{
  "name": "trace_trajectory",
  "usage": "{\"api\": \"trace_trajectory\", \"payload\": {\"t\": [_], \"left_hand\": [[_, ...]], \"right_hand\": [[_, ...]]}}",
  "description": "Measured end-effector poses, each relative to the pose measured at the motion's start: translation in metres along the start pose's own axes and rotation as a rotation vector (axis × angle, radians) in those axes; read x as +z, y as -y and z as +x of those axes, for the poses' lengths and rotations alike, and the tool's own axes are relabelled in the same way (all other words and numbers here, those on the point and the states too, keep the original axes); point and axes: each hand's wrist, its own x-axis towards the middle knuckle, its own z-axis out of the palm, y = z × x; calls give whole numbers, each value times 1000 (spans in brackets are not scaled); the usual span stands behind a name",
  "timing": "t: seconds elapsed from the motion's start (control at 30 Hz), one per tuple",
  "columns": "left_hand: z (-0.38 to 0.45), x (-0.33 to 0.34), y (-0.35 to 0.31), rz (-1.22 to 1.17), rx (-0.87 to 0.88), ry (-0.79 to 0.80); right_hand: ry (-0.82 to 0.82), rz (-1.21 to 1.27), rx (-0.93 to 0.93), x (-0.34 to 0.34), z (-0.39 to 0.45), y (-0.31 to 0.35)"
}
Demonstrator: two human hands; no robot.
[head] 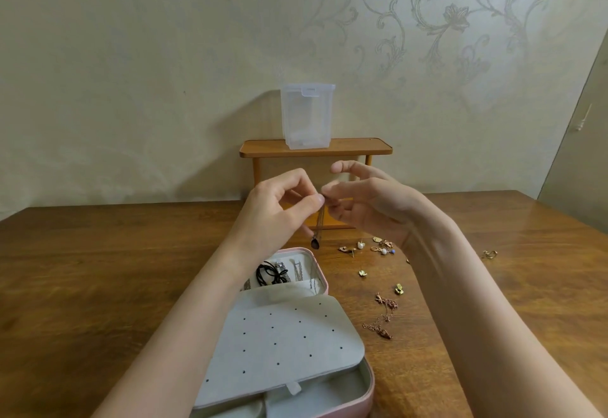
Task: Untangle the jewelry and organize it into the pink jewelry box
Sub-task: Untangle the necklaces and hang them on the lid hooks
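Nearest, the pink jewelry box (367,394) is lying open at six o'clock, its grey perforated flap (279,342) folded toward the viewer and a black cord (268,274) sitting in a far compartment. At three o'clock of it, one rose-gold chain (381,319) is lying bunched on the table (98,269), with about eight small earrings (371,249) scattered beyond. Above the box's far rim, the left hand (279,210) and right hand (368,203) are pinching a thin necklace (319,220) together at its top, so its strands and dark pendant (315,243) are hanging free. It looks light, limp and prone to knotting; gripping near the clasp end seems wisest. At twelve o'clock, one clear plastic container (307,114) is standing on one small wooden shelf (316,147).
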Motion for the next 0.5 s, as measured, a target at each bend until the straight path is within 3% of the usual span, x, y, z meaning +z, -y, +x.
{"api": "trace_trajectory", "payload": {"t": [0.27,0.5], "left_hand": [[-3,3,4,339,42,-16],[0,-1,5,180,-23,6]], "right_hand": [[-74,-528,-58,7,2,-3],[-92,-450,-95,13,4,-6]]}}
